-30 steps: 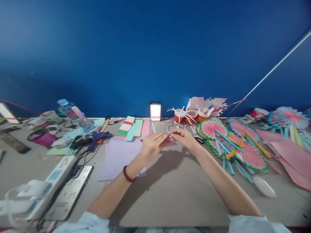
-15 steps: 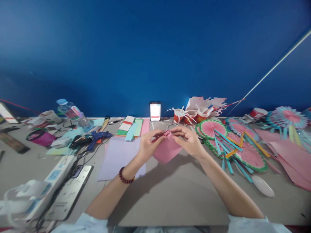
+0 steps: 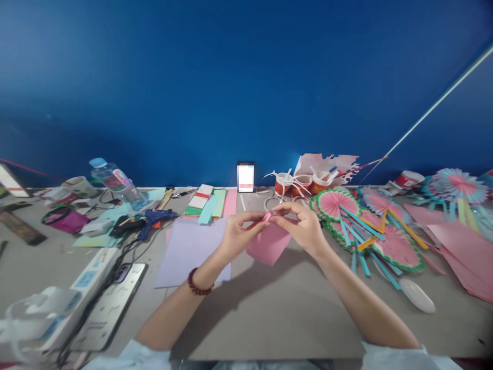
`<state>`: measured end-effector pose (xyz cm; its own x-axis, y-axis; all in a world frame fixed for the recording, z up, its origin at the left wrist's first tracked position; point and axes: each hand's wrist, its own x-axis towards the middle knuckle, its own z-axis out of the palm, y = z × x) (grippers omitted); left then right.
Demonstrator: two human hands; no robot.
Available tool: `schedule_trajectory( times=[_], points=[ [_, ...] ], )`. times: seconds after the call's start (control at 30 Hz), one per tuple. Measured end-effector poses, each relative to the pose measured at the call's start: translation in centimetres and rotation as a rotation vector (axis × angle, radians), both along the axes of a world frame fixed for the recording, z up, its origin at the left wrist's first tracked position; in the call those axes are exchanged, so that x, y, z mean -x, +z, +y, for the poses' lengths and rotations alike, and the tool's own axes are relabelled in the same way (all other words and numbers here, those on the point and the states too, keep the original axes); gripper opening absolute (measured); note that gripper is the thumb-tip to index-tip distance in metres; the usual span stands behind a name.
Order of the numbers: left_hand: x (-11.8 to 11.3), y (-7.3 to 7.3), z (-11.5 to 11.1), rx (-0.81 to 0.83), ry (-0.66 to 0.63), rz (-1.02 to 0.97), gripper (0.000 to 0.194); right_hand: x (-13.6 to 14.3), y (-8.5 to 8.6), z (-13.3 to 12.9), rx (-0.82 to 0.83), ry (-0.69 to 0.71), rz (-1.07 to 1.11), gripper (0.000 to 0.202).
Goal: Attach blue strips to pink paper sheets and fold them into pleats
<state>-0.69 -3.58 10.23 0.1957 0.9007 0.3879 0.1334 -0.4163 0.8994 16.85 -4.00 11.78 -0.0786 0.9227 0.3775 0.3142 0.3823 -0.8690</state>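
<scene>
A sheet of pink paper point(image 3: 268, 245) hangs between my two hands above the grey table, its upper edge gathered into narrow folds. My left hand point(image 3: 239, 234) pinches the gathered edge from the left, thumb and fingers closed on it. From the other side my right hand point(image 3: 302, 223) holds the same edge between thumb and forefinger. The fingers partly hide the folds. Left of the sheet, flat on the table, lies lilac paper point(image 3: 188, 252). Paper fans point(image 3: 335, 205) with pink pleats and green rims lie to the right of my right hand.
A lit phone point(image 3: 245, 177) stands against the blue wall. To the left are a blue glue gun point(image 3: 154, 221), a plastic bottle point(image 3: 115, 180), a power strip point(image 3: 84, 288) and another phone point(image 3: 111, 308). Red cups point(image 3: 283, 184) stand at the back; a white mouse point(image 3: 417, 295) lies right.
Both hands have shifted slightly right and down with the pink paper. The gathered edge is turned a little between the fingers, and both hands keep their hold.
</scene>
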Motion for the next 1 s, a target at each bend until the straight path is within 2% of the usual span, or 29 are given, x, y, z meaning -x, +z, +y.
schedule_trajectory(
  times=[0.37,0.57,1.0],
  points=[
    [-0.27,-0.1,-0.06,0.199,-0.071,-0.133,0.027,-0.01,0.48,-0.46,0.063,0.027,0.047,0.018],
    [-0.68,-0.06,-0.22,0.33,-0.113,-0.267,0.028,-0.08,0.25,-0.49,0.095,0.045,0.092,0.018],
    [-0.87,-0.13,-0.27,0.364,-0.091,-0.288,0.027,-0.11,0.12,-0.23,0.068,0.052,0.078,0.019]
  ],
)
